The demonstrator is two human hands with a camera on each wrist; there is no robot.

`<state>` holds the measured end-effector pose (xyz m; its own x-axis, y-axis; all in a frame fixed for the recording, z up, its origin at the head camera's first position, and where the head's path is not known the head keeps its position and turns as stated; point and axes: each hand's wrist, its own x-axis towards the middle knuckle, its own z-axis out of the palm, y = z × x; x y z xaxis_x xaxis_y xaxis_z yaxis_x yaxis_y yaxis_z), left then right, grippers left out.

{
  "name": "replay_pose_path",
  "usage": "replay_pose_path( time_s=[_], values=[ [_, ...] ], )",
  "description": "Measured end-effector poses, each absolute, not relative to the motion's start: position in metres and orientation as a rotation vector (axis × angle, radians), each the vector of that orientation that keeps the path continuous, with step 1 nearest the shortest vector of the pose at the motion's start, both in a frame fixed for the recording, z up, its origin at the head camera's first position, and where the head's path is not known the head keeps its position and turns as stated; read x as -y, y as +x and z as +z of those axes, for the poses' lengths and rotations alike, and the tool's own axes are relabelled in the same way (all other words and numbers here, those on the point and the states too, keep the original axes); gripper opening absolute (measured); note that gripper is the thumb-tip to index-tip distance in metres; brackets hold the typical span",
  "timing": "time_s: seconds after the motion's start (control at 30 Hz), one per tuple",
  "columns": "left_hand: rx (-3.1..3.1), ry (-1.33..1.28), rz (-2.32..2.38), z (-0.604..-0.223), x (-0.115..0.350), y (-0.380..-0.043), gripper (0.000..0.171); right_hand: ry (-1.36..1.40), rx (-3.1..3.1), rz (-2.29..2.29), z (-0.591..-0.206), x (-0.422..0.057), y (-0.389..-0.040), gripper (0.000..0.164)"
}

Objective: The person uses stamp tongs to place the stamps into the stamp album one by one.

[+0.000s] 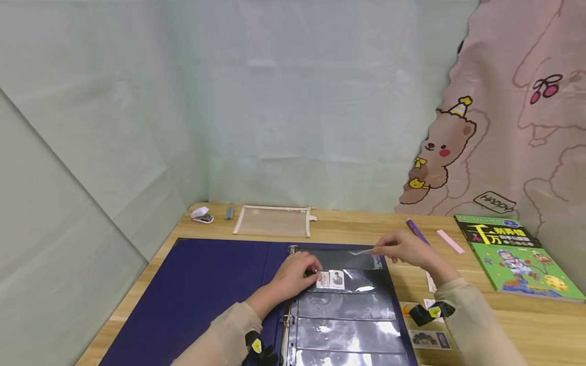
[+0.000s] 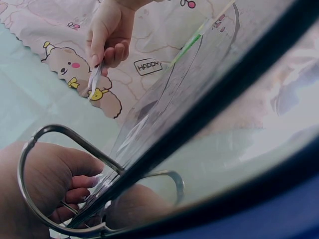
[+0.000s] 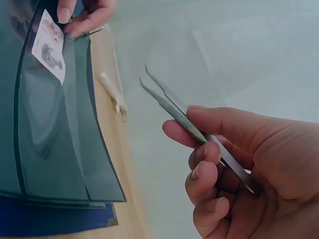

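My right hand (image 1: pixel 405 248) holds bent-tip metal tweezers (image 3: pixel 172 107) above the upper right of the album page (image 1: pixel 345 307). The tweezer tips stand slightly apart with nothing between them. My left hand (image 1: pixel 293 273) is at the page's upper left, its fingers curled at the edge of a clear pocket (image 1: pixel 366 280) and partly hidden. Beside those fingers, two small stamps (image 1: pixel 330 279) sit side by side in the second pocket row. A stamp album (image 1: pixel 215 295) lies open, with its dark blue cover to the left and metal rings (image 2: pixel 45 132) along the spine.
Loose stamps (image 1: pixel 429 339) lie right of the album, partly under my right forearm. Behind are a small stapler (image 1: pixel 202 215), a blue eraser-like piece (image 1: pixel 230 213) and a mesh zip pouch (image 1: pixel 273 221). A purple pen (image 1: pixel 416 231), pink strip (image 1: pixel 450 241) and green book (image 1: pixel 517 256) lie at right.
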<state>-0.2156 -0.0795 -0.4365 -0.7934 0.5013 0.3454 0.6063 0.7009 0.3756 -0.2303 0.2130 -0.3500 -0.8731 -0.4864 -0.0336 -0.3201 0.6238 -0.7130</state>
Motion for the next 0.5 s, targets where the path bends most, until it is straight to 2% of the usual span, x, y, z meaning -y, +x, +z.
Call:
replay_pose_path(
  time_s=[0.4,0.5],
  values=[
    [2.698,-0.886,-0.720,-0.437,0.080,-0.216,0.010,-0.452,-2.755,-1.009,-0.339,-0.235,-0.214,0.030],
    [2.708,-0.884,-0.727,-0.436,0.080,-0.216,0.010,-0.461,-2.772,-1.019,-0.338,-0.241,-0.209,0.027]
  ],
)
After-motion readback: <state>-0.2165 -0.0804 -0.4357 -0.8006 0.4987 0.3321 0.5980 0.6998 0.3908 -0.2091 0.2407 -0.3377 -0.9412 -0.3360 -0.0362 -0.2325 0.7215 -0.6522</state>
